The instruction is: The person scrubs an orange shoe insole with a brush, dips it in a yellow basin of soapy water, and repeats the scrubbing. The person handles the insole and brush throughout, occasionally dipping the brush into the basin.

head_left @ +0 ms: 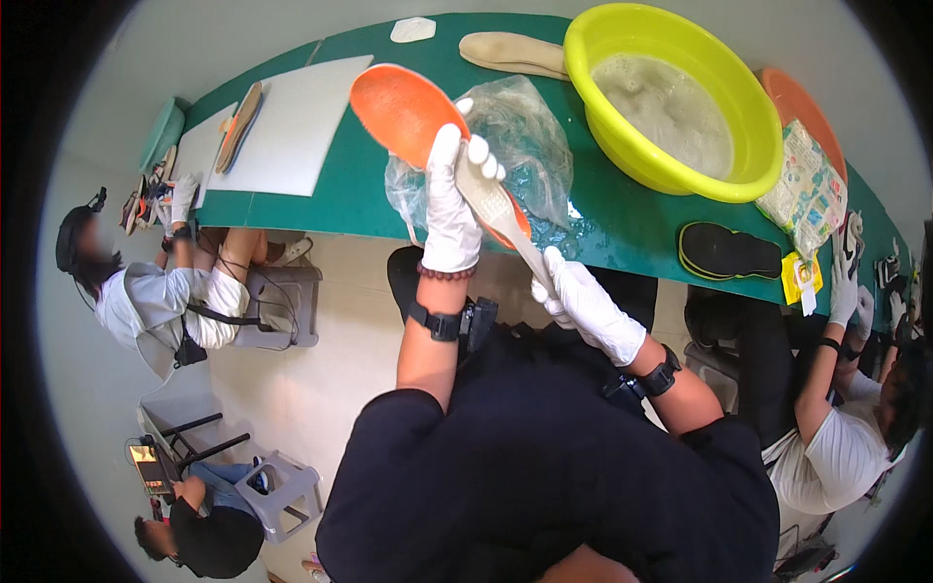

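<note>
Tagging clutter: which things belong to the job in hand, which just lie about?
In the job:
orange insole, in left hand
pale brush-like tool, in right hand
probably foamy-water basin, clear plastic bag

Apparently lying about:
black insole
beige insole
white board
patterned packet

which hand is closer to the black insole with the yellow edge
Right. The right hand is to the left of the black insole, with a gap between; the left hand is farther left, holding the orange insole.

A teal basin (163, 134) and white board (292, 136) (lying flat).
</note>
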Action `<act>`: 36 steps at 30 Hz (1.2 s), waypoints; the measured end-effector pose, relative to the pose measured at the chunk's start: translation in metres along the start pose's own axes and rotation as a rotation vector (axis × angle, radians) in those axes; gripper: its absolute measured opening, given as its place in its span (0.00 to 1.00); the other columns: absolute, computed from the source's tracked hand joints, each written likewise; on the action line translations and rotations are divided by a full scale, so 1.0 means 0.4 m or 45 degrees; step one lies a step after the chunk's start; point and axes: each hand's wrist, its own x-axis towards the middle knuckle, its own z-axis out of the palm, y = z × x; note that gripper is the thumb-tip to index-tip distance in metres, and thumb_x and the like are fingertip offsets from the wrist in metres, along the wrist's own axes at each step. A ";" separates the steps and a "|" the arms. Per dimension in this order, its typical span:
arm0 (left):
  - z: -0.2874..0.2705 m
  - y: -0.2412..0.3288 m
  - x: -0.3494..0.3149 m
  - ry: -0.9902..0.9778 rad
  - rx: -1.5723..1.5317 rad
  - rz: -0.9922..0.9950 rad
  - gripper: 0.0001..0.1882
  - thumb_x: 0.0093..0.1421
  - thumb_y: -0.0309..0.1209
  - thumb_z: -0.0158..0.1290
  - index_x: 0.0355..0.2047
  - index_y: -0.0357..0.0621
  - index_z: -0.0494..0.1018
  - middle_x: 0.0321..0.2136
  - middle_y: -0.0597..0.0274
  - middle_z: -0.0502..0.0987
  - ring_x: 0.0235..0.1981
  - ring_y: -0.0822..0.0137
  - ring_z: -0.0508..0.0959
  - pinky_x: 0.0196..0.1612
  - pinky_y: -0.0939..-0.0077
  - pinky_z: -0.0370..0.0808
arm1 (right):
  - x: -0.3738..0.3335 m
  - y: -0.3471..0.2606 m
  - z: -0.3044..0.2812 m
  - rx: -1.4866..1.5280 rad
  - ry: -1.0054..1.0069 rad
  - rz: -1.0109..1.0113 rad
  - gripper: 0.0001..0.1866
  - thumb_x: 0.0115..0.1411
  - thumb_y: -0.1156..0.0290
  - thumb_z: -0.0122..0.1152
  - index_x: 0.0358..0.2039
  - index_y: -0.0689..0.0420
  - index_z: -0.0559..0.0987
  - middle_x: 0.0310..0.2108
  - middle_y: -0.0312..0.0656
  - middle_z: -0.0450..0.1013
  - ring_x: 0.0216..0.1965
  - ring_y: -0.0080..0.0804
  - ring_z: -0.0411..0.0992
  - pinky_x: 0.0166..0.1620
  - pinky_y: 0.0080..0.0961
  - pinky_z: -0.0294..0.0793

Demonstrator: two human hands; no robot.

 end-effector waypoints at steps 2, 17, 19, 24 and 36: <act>-0.009 -0.015 0.001 0.013 -0.071 -0.056 0.27 0.64 0.42 0.53 0.58 0.45 0.62 0.25 0.68 0.72 0.24 0.74 0.73 0.29 0.78 0.75 | 0.017 0.016 -0.001 -0.088 0.026 -0.023 0.30 0.67 0.40 0.39 0.20 0.52 0.69 0.14 0.27 0.58 0.13 0.14 0.51 0.16 0.15 0.50; -0.084 0.001 -0.011 0.269 0.015 -0.218 0.30 0.61 0.47 0.54 0.56 0.42 0.61 0.42 0.58 0.72 0.42 0.65 0.73 0.47 0.68 0.73 | -0.013 0.060 -0.101 0.046 0.230 -0.210 0.15 0.61 0.55 0.61 0.31 0.55 0.76 0.17 0.22 0.62 0.16 0.10 0.55 0.19 0.12 0.51; -0.056 -0.019 -0.014 0.190 -0.112 -0.229 0.24 0.64 0.41 0.52 0.55 0.40 0.64 0.42 0.57 0.75 0.42 0.65 0.75 0.46 0.70 0.75 | 0.023 0.043 -0.070 0.063 0.299 -0.299 0.13 0.60 0.60 0.63 0.34 0.56 0.77 0.21 0.24 0.66 0.20 0.11 0.59 0.24 0.13 0.56; -0.077 -0.034 -0.034 0.000 0.244 -0.263 0.27 0.61 0.28 0.54 0.59 0.36 0.61 0.52 0.56 0.71 0.51 0.65 0.73 0.53 0.68 0.73 | 0.071 0.029 -0.071 0.106 0.296 -0.274 0.12 0.57 0.68 0.65 0.41 0.58 0.78 0.32 0.31 0.72 0.32 0.16 0.66 0.36 0.16 0.65; -0.075 -0.004 -0.040 0.009 0.121 -0.208 0.32 0.61 0.24 0.52 0.64 0.38 0.53 0.57 0.52 0.66 0.57 0.58 0.69 0.60 0.60 0.69 | -0.050 0.061 -0.155 0.205 0.373 -0.282 0.10 0.61 0.67 0.59 0.41 0.58 0.78 0.17 0.20 0.58 0.12 0.07 0.50 0.16 0.11 0.45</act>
